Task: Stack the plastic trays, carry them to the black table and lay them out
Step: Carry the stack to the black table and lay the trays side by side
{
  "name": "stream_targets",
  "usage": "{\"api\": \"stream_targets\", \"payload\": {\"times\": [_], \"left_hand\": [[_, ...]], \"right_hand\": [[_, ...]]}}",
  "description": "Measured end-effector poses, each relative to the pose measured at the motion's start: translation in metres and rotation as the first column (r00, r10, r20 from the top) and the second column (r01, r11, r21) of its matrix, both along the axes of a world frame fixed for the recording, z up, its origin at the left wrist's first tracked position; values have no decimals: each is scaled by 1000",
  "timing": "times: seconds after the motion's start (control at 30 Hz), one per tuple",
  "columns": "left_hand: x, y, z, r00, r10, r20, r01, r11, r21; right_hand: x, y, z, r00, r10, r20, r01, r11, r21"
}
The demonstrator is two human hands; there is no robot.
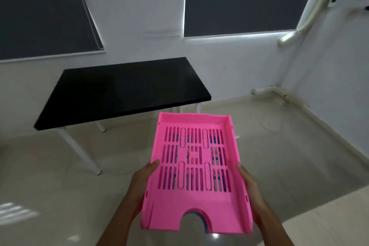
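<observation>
A pink tray [194, 171], with blue showing through its slots from a tray nested beneath, is gripped at its left edge by the left hand [142, 177] and at its right edge by the right hand [248, 182]. It is held above the floor [279, 156], near of the black worktop [123, 90].

1. dark roller blind [40, 10] covers the left window, hanging tilted in this wide view, with a thin cord [90, 16] running down near its right edge.
2. a second dark roller blind [243, 0] covers the right window; a strip of daylight shows along its bottom edge.
3. white wall [139, 6] fills the space between the two blinds.
4. white pipe [307, 12] runs down the right corner and ends in a bend.
5. pale tiled floor [289, 156] is glossy, with a bright patch of light at lower left.
</observation>
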State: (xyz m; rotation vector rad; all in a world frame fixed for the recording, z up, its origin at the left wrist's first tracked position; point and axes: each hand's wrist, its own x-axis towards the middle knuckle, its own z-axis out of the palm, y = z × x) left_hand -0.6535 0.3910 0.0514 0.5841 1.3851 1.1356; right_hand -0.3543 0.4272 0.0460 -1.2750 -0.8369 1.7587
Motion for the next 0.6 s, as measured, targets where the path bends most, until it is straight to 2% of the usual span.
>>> {"api": "stream_targets", "payload": {"times": [0.27, 0.5, 0.6], "left_hand": [[-107, 71, -6, 985, 175, 2, -175, 984, 19], [-194, 215, -10, 966, 242, 88, -245, 969, 29], [-222, 277, -11, 954, 277, 118, -280, 960, 16]], "right_hand": [[-116, 132, 5, 980, 192, 56, -195, 979, 63], [-208, 296, -2, 948, 317, -19, -315, 945, 87], [-241, 369, -9, 941, 337, -30, -336, 941, 41]]}}
